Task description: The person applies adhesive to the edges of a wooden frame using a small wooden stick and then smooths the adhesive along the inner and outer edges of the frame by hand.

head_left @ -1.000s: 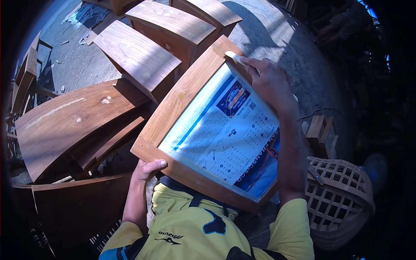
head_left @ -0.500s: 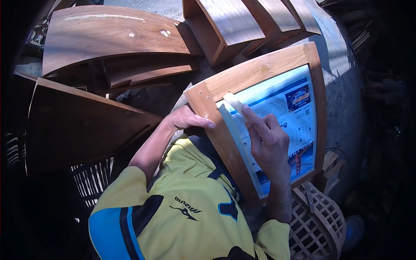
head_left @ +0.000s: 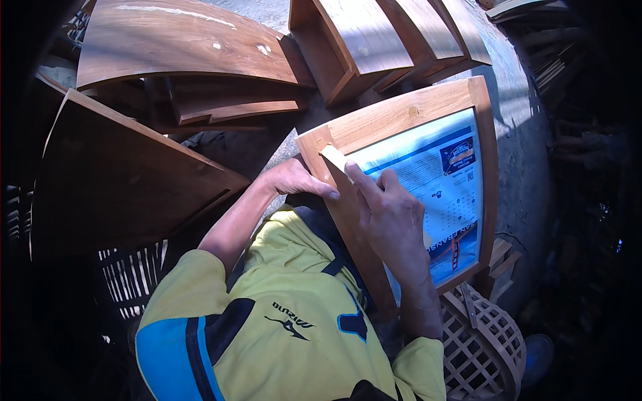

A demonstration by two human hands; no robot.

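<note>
A wooden frame point(head_left: 371, 130) stands tilted before me, printed blue-and-white sheeting point(head_left: 438, 180) filling its opening. My left hand point(head_left: 297, 180) grips the frame's left side, thumb on the front face and the other fingers hidden behind the edge. In my right hand point(head_left: 394, 217) is what looks like a putty knife point(head_left: 336, 160), its pale flat blade under my outstretched index finger. The blade tip touches the frame's upper left corner joint, where a little tan putty shows. Most of the handle is hidden inside my fist.
Curved wooden panels point(head_left: 180, 43) with whitish filler patches lie at the far left. Box-like wooden pieces point(head_left: 361, 40) stand behind the frame. A dark wooden panel point(head_left: 127, 174) leans at left. To the lower right are a wooden lattice piece point(head_left: 485, 347) and small wood blocks point(head_left: 501, 267).
My right hand has moved left and slightly up, carrying the blade from the opening's inner corner onto the frame's corner joint. My left hand keeps its grip.
</note>
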